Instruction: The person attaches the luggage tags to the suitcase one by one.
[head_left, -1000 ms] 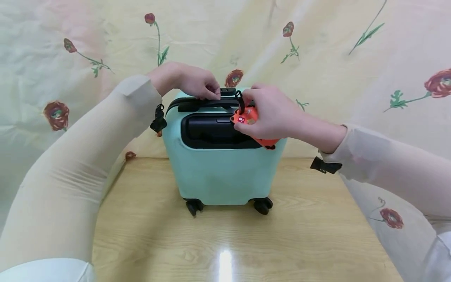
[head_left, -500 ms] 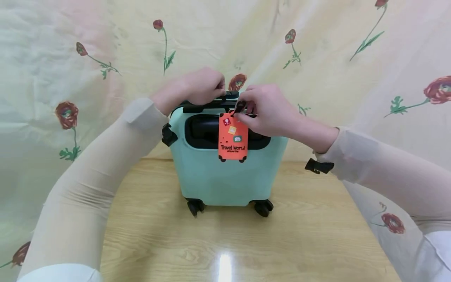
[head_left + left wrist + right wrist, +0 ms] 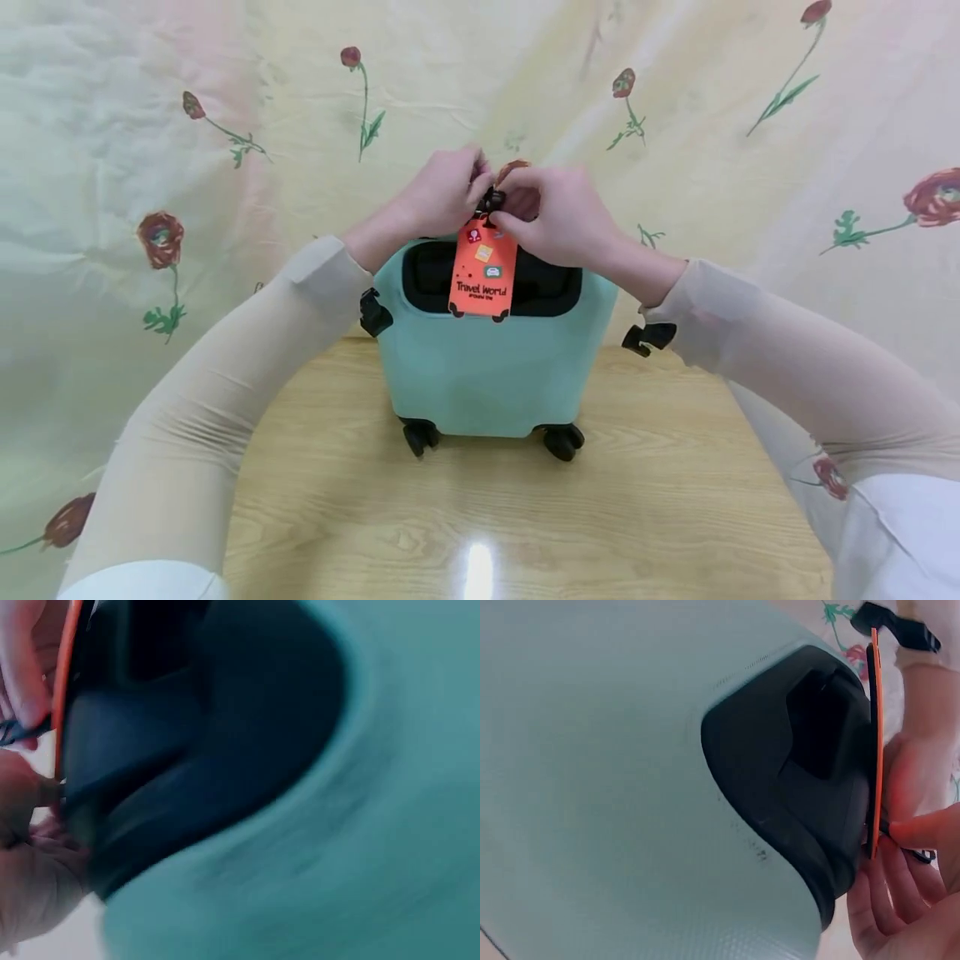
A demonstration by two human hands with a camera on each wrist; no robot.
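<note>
An orange luggage tag (image 3: 482,275) with printed stickers and "Travel World" lettering hangs in front of the suitcase's black recess. My right hand (image 3: 558,212) pinches its black strap (image 3: 491,200) between thumb and fingers. Close against it, my left hand (image 3: 450,192) has its fingers curled at the same strap, over the top of the mint-green suitcase (image 3: 487,371). In the right wrist view the tag (image 3: 877,750) stands edge-on, with my right hand (image 3: 907,900) beneath. Hands and tag hide most of the suitcase's top handle.
The suitcase stands upright on black wheels (image 3: 561,442) upon a wooden table (image 3: 510,517). Behind it hangs a pale cloth (image 3: 547,92) with red flowers. Black straps dangle at both wrists.
The tag, tilted and partly covered by my right hand at first, now hangs facing me and has moved left and up. My left hand has shifted right until both hands meet at the strap.
</note>
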